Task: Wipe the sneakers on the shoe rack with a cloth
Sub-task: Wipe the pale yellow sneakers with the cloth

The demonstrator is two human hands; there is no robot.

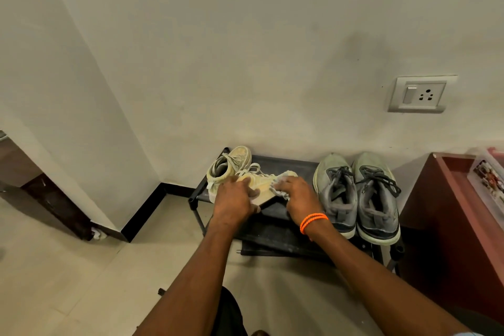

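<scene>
Left hand [235, 199] grips a pale yellow lace-up sneaker [261, 185], fingers curled over its upper, tipping it on its side on the top shelf of the low black metal-and-fabric shoe rack [283, 163]. Right hand [298, 195], orange cord bracelet [313, 222] on the wrist, has its fingers curled round a crumpled whitish cloth [281, 189] and presses it on the sneaker's toe end at 3 o'clock of the left hand. The matching pale yellow sneaker [231, 162] stands upright at 11 o'clock of the left hand, touching the held one. A pair of grey mesh running shoes with dark laces [357, 194] sits at 3 o'clock on the same shelf, toes to the wall, just beside the right hand. White wall switch-and-socket plate [421, 94] at 2 o'clock. Red-brown wooden cabinet [441, 215] stands at the rack's right end.
</scene>
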